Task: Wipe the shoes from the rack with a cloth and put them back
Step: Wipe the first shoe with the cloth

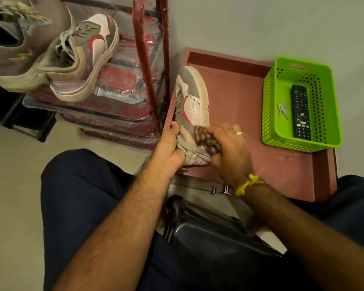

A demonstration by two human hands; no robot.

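A grey, white and red sneaker (192, 99) is held over the reddish tray-like table (240, 89), toe pointing away from me. My left hand (170, 148) grips it at the collar and laces. My right hand (229, 148) presses a checked brown cloth (206, 137) against the shoe's side near the heel. The matching sneaker (88, 57) rests on the red shoe rack (149, 66) at the upper left, beside a grey shoe (11, 45).
A green plastic basket (332, 114) with a black remote (301, 112) and keys (283, 110) stands on the table's right part. A dark suitcase (214, 238) sits between my knees. The wall lies beyond the table.
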